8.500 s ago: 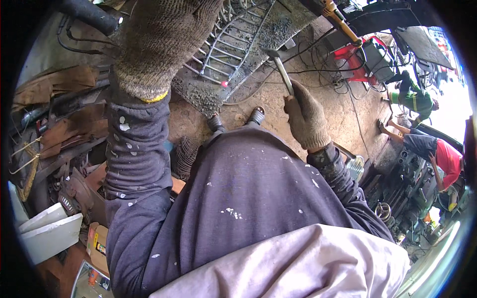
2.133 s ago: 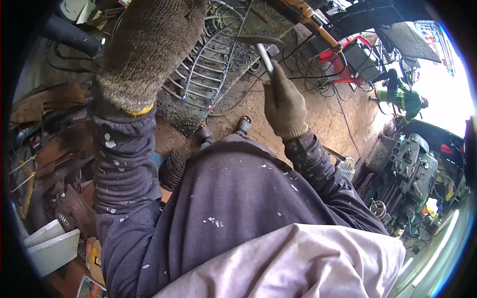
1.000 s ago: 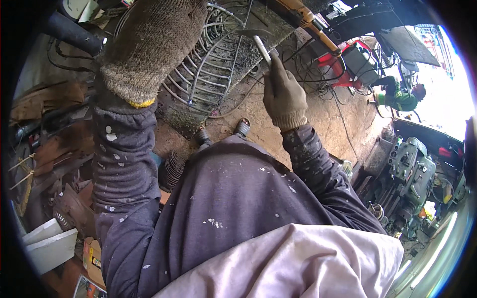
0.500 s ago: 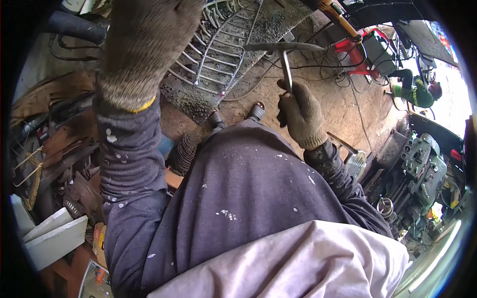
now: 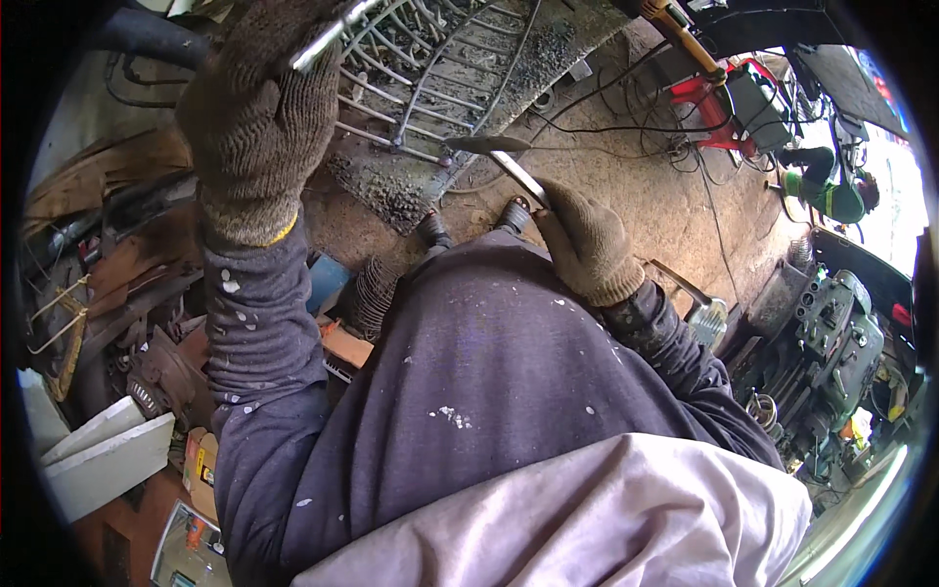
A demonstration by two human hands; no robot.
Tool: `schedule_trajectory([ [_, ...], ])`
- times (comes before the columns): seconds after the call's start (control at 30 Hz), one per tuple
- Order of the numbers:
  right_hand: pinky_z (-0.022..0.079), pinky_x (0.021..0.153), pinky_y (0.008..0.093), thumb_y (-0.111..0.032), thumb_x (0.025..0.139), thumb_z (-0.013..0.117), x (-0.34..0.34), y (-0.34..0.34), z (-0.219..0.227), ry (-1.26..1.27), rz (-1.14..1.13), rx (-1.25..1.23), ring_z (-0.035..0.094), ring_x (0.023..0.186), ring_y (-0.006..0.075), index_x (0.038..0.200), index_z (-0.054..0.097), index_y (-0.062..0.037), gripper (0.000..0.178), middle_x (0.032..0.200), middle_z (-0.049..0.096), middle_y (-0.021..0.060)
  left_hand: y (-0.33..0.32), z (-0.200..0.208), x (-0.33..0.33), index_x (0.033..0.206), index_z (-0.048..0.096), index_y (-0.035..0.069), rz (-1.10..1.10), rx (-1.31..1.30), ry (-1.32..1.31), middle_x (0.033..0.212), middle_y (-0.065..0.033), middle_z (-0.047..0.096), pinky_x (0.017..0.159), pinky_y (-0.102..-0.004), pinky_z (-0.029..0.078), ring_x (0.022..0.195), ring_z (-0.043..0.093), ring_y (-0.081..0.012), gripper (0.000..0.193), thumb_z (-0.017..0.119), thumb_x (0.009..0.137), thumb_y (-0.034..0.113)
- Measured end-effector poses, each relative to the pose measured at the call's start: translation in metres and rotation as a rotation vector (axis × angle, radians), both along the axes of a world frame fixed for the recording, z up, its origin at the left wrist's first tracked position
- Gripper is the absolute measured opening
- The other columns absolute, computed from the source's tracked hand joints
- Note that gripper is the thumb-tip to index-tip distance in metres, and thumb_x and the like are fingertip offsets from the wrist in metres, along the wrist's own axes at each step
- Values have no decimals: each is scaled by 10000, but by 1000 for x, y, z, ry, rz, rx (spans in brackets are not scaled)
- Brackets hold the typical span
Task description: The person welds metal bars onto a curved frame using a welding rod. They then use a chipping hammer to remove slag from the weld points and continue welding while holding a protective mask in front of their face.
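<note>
My left hand (image 5: 256, 137), in a brown knit glove, is raised at upper left with its fingers closed round a shiny metal rod (image 5: 337, 31). The rod's end crosses the glove, and its far part leaves the top edge. In my right hand (image 5: 587, 245), also gloved, is the metal handle of a chipping hammer (image 5: 489, 144) with a narrow, pointed head. Its head hangs in front of the near corner of a welded grille (image 5: 450, 93) of curved metal bars. The grille lies on a worktable (image 5: 377, 191) strewn with dark grit.
A red plastic stool (image 5: 699, 108) stands among cables at upper right, near a person in green (image 5: 831, 196). A grey-green machine (image 5: 841, 323) occupies the right side. White boards (image 5: 112, 465) and scrap crowd the left. An angle grinder (image 5: 685, 39) is at the top right.
My left hand has moved down and slightly left, and the rod has come into view. The hammer has swung down and left, its head now tilted near the grille's corner.
</note>
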State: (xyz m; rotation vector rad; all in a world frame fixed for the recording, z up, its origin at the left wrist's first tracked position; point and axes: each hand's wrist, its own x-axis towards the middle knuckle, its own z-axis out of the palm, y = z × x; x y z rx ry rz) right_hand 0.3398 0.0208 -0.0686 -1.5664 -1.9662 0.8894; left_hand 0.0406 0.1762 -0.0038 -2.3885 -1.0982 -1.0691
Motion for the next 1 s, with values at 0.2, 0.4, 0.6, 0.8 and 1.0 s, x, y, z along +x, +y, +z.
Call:
schedule_trajectory([
  [0.2, 555, 684, 434, -184, 946, 608, -6, -3, 5, -59, 49, 105, 690, 827, 370, 1285, 594, -52, 364, 940, 689, 184, 3, 5, 1, 1203, 646, 7, -303, -137, -277, 1144, -158, 695, 829, -389, 563, 989, 702, -328, 270, 595, 961, 116],
  [0.4, 560, 652, 445, -182, 944, 600, -5, -9, 2, -99, 47, 89, 687, 764, 377, 1303, 579, -56, 381, 912, 682, 187, -9, 24, 26, 1111, 667, 3, -96, 18, -64, 1040, -186, 711, 749, -413, 559, 901, 706, -368, 211, 591, 938, 98],
  [0.6, 552, 609, 444, -174, 939, 607, -8, -10, 7, -164, 43, 43, 686, 724, 368, 1316, 569, -90, 389, 886, 680, 172, -3, 18, 24, 1113, 666, 4, -171, -19, -172, 1040, -190, 709, 756, -415, 558, 909, 702, -376, 215, 586, 932, 89],
  [0.8, 546, 578, 425, -159, 933, 616, -10, -12, 2, -228, 42, 122, 680, 696, 358, 1312, 570, -78, 391, 871, 672, 165, 1, 13, 25, 1115, 664, 5, -196, -31, -207, 1040, -195, 707, 763, -418, 557, 916, 699, -384, 219, 581, 927, 79],
  [1.0, 535, 552, 425, -158, 928, 623, -7, -15, -1, -200, 11, 136, 674, 660, 344, 1303, 586, -87, 383, 840, 663, 151, 3, 11, 24, 1118, 663, 6, -205, -39, -223, 1040, -199, 704, 769, -421, 557, 923, 695, -393, 224, 576, 921, 70],
])
